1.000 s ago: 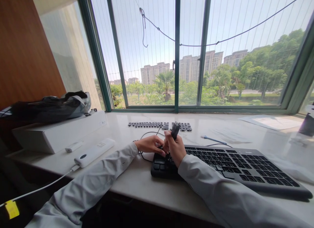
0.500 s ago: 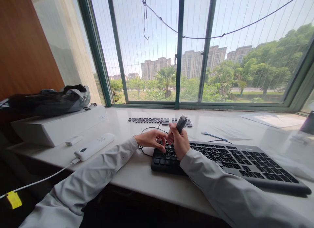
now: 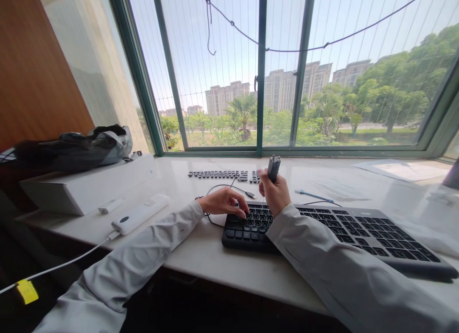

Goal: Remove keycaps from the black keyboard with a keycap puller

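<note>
My right hand (image 3: 278,192) is closed around the dark handle of a keycap puller (image 3: 274,168), held upright above the black keyboard (image 3: 373,220). Thin wire shows below this fist, over the keys. At the keyboard's left end my left hand (image 3: 224,201) hovers low or rests on the keys; its fingers are bent, with a gap between thumb and forefinger, and I see nothing held. Many key positions look bare, while the front left corner still has keycaps (image 3: 246,235). Behind the keyboard, loose keycaps (image 3: 215,174) lie in rows.
A cable with a USB plug (image 3: 250,195) lies behind my left hand. Right of my fist is a blue stick-like tool (image 3: 315,195). A white power strip (image 3: 139,214) and a white box (image 3: 82,184) stand left; paper (image 3: 398,170) lies far right, below the window.
My right hand has lifted and shifted right with the puller, away from my left hand. My left hand stays over the left keys, its fingers slightly further right.
</note>
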### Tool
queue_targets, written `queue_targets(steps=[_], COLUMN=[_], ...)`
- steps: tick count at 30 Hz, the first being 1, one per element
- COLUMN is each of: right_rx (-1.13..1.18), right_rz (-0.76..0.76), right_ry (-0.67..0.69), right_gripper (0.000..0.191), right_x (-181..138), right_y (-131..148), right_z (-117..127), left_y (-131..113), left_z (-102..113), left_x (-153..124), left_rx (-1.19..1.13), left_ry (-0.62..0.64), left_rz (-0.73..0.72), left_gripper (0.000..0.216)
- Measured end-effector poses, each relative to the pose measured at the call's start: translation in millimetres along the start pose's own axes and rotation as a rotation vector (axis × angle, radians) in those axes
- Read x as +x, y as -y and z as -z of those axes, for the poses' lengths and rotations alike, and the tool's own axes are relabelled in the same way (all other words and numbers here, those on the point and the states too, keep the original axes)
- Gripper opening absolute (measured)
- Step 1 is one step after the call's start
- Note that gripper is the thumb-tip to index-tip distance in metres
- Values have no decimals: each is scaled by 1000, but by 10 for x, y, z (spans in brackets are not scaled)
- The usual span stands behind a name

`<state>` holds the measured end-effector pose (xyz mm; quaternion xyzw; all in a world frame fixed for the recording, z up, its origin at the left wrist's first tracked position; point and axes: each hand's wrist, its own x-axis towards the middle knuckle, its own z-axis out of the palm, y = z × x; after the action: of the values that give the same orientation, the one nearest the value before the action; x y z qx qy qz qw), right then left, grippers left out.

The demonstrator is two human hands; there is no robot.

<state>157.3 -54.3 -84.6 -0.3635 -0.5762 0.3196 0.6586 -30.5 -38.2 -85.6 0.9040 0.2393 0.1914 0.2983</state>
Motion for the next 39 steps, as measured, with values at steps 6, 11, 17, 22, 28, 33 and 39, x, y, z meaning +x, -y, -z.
queue_targets(steps=[6, 11, 17, 22, 28, 33, 39], right_rx=[-551, -858, -871, -884, -867, -952, -1004], right_rz=[279, 319, 321, 322, 365, 402, 425], right_ry=[189, 351, 385, 378, 409, 496, 529], right_gripper=[36, 22, 18, 19, 30, 44, 43], right_x=[56, 58, 31, 30, 5, -21, -24], right_y=[42, -52, -49, -36, -47, -26, 3], right_z=[135, 179, 171, 165, 167, 176, 184], left_y=[-2, 25, 78, 72, 82, 162, 115], left_z=[30, 36, 25, 18, 40, 49, 34], left_x=[0, 7, 14, 14, 3, -1, 11], left_rx=[-169, -303, -340, -303, -342, -349, -372], left_ry=[-280, -385, -407, -443, -438, -422, -410], left_rz=[119, 128, 110, 125, 109, 93, 175], left_gripper=[39, 38, 43, 45, 49, 49, 41])
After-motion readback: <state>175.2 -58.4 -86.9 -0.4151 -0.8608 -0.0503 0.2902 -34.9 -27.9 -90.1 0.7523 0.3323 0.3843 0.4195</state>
